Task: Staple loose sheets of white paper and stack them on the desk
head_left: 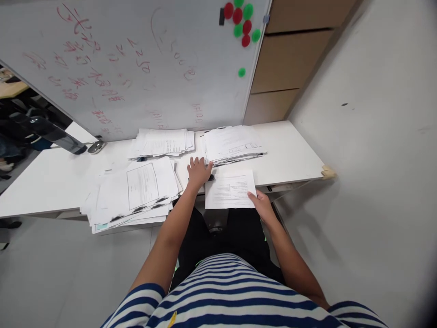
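Between thumb and fingers, my right hand (262, 205) grips the right edge of a printed sheet (230, 189), which reaches over the table's front edge. My left hand (199, 172) is open, its fingers spread over the tabletop just left of that sheet. A small dark object (211, 177) shows by the left thumb; its kind is unclear. Behind the sheet lies a stack of papers (234, 141), with a second paper stack (162, 142) to its left. An untidy paper pile (136, 189) lies at the near left, partly overhanging the front edge.
The white table (290, 155) runs against a whiteboard (136, 68) with red writing and round magnets. A dark bottle (56, 134) and a computer mouse (96, 146) are at the left. Cardboard boxes (283, 59) and a wall (372, 114) bound the right side.
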